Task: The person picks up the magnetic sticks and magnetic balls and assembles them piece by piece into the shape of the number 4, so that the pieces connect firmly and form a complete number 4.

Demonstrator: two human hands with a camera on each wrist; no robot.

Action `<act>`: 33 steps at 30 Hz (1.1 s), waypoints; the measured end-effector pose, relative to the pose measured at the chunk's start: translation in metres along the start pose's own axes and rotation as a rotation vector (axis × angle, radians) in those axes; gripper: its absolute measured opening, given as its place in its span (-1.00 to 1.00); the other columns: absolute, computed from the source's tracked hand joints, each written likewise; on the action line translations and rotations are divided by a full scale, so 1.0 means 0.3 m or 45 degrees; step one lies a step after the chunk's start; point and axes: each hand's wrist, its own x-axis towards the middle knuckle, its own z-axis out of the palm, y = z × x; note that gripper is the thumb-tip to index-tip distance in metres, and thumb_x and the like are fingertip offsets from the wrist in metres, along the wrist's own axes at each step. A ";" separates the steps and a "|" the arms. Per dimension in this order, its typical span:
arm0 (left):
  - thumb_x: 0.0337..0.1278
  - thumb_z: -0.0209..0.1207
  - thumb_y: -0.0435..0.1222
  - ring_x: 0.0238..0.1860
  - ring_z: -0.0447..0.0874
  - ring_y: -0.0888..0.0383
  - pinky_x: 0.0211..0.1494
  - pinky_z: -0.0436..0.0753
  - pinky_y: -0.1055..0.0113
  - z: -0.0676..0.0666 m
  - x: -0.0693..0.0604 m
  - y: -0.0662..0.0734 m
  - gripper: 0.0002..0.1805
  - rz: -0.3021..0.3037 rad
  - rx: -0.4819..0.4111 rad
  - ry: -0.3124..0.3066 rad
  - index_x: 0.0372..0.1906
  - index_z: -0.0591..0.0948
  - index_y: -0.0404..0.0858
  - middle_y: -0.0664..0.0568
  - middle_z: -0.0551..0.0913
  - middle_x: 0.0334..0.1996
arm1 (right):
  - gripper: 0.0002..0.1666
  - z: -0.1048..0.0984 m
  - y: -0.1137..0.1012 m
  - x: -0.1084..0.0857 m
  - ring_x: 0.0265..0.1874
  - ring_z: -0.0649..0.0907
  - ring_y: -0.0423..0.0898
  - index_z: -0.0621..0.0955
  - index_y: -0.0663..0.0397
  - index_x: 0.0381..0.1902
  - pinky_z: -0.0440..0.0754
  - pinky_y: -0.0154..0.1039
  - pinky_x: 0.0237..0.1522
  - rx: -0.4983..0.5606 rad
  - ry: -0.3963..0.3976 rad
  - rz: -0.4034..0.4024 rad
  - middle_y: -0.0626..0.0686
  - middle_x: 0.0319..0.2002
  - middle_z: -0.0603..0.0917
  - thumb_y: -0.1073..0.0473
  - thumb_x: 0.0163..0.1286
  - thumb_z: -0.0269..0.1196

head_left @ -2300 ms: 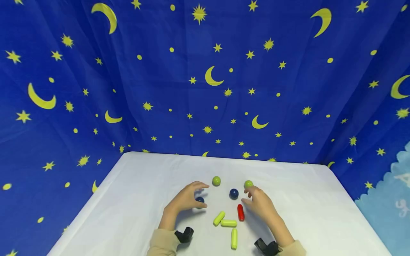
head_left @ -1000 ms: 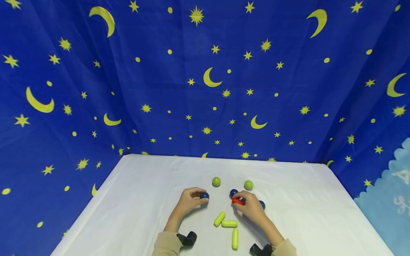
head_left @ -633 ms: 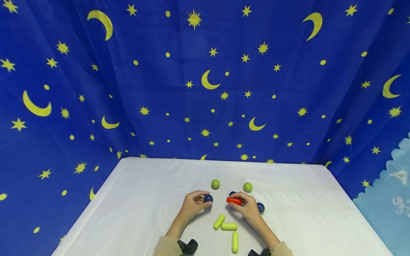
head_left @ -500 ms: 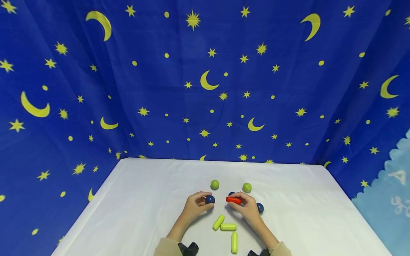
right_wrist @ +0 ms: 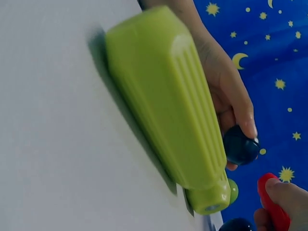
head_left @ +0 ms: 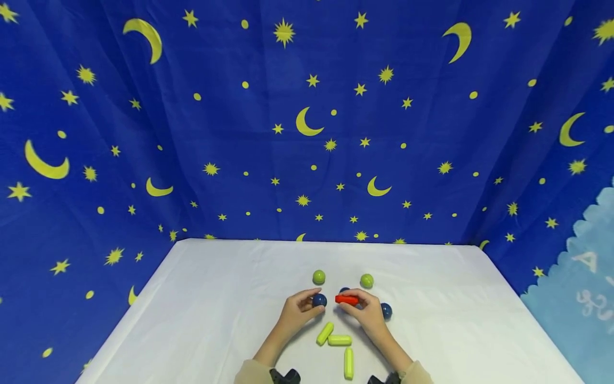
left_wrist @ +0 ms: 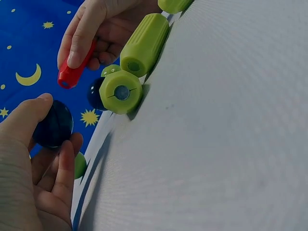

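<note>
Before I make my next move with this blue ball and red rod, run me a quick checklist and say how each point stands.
1. Held blue ball secure: ok, pinched in the left grip.
2. Red rod secure: ok, pinched in the right grip.
3. Rod end uncovered: ok, it juts out toward the held ball.
4. Rod end lined up with the ball's centre: cannot tell; they are apart, and the angle is unclear.
5. Space around the right grip free: not ok, a half-hidden blue ball lies behind it and another blue ball right beside it.
6. Yellow-green rods away from both grips: ok.
</note>
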 end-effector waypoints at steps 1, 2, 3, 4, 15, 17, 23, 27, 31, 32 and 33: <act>0.07 0.30 -0.37 -0.17 0.64 0.26 -0.09 0.59 0.58 0.003 -0.002 0.001 -0.51 -0.005 0.002 -0.001 0.13 0.53 -0.47 -0.31 0.62 -0.03 | -0.71 0.001 0.003 -0.004 -0.22 0.63 -0.37 0.65 0.35 -0.17 0.58 -0.48 -0.12 -0.002 -0.003 -0.003 0.27 -0.18 0.70 0.40 0.10 0.36; 0.07 0.30 -0.35 -0.18 0.64 0.27 -0.08 0.59 0.59 0.005 -0.004 0.002 -0.51 -0.018 0.006 -0.001 0.13 0.53 -0.46 -0.30 0.63 -0.04 | -0.71 0.002 0.005 -0.007 -0.23 0.63 -0.37 0.65 0.35 -0.17 0.58 -0.48 -0.12 -0.007 -0.007 -0.007 0.27 -0.18 0.70 0.39 0.10 0.37; 0.07 0.30 -0.35 -0.19 0.64 0.28 -0.09 0.59 0.59 0.007 -0.006 0.003 -0.51 -0.022 0.010 -0.001 0.12 0.53 -0.47 -0.30 0.64 -0.06 | -0.71 0.003 0.007 -0.010 -0.23 0.63 -0.37 0.65 0.34 -0.17 0.58 -0.48 -0.12 -0.012 -0.009 -0.004 0.26 -0.18 0.71 0.39 0.10 0.37; 0.07 0.31 -0.35 -0.21 0.64 0.28 -0.10 0.59 0.59 0.010 -0.009 0.004 -0.51 -0.024 0.012 -0.002 0.11 0.54 -0.47 -0.30 0.65 -0.08 | -0.71 0.003 0.010 -0.014 -0.23 0.63 -0.37 0.65 0.33 -0.18 0.58 -0.48 -0.12 -0.019 -0.012 -0.001 0.25 -0.18 0.71 0.39 0.09 0.37; 0.07 0.31 -0.35 -0.24 0.64 0.32 -0.13 0.60 0.56 0.028 -0.018 0.000 -0.53 -0.041 0.029 -0.052 0.08 0.55 -0.50 -0.30 0.67 -0.14 | -0.74 -0.014 0.005 -0.039 -0.26 0.63 -0.34 0.67 0.27 -0.18 0.60 -0.43 -0.15 -0.108 -0.080 0.002 0.20 -0.20 0.73 0.34 0.13 0.37; 0.07 0.31 -0.34 -0.22 0.64 0.30 -0.10 0.61 0.55 0.026 -0.005 0.006 -0.53 -0.030 0.039 -0.050 0.08 0.55 -0.49 -0.29 0.67 -0.12 | -0.74 -0.020 0.003 -0.027 -0.25 0.63 -0.35 0.67 0.29 -0.18 0.60 -0.44 -0.16 -0.124 -0.086 -0.041 0.21 -0.20 0.73 0.35 0.13 0.36; 0.07 0.31 -0.36 -0.22 0.62 0.31 -0.08 0.63 0.50 0.020 0.004 0.017 -0.54 -0.007 0.051 -0.039 0.08 0.55 -0.49 -0.30 0.66 -0.11 | -0.75 -0.020 0.002 -0.010 -0.22 0.62 -0.39 0.66 0.33 -0.19 0.58 -0.47 -0.13 -0.119 -0.095 -0.083 0.27 -0.21 0.72 0.38 0.13 0.36; 0.06 0.30 -0.40 -0.24 0.63 0.32 -0.11 0.63 0.51 0.017 -0.002 0.010 -0.55 0.007 0.048 -0.031 0.06 0.55 -0.53 -0.34 0.66 -0.12 | -0.75 -0.011 -0.004 -0.012 -0.21 0.63 -0.34 0.67 0.33 -0.19 0.58 -0.44 -0.13 -0.137 -0.121 -0.072 0.25 -0.21 0.73 0.35 0.13 0.36; 0.08 0.28 -0.41 -0.23 0.65 0.30 -0.10 0.63 0.51 0.019 -0.003 0.007 -0.56 0.024 0.039 -0.047 0.07 0.54 -0.53 -0.36 0.66 -0.11 | -0.75 -0.003 -0.011 -0.014 -0.20 0.63 -0.31 0.67 0.30 -0.19 0.58 -0.42 -0.12 -0.134 -0.123 -0.058 0.23 -0.21 0.73 0.33 0.15 0.36; 0.08 0.28 -0.40 -0.23 0.65 0.29 -0.10 0.63 0.51 0.021 -0.003 0.007 -0.57 0.022 0.040 -0.051 0.07 0.54 -0.52 -0.35 0.66 -0.11 | -0.75 -0.001 -0.012 -0.015 -0.20 0.63 -0.32 0.67 0.29 -0.19 0.58 -0.42 -0.12 -0.128 -0.121 -0.051 0.23 -0.21 0.73 0.32 0.15 0.36; 0.09 0.28 -0.40 -0.22 0.65 0.30 -0.10 0.62 0.52 0.022 -0.005 0.007 -0.56 0.015 0.043 -0.058 0.07 0.54 -0.51 -0.35 0.66 -0.11 | -0.76 0.000 -0.013 -0.017 -0.20 0.62 -0.33 0.67 0.29 -0.19 0.58 -0.42 -0.12 -0.122 -0.121 -0.044 0.23 -0.21 0.73 0.32 0.15 0.36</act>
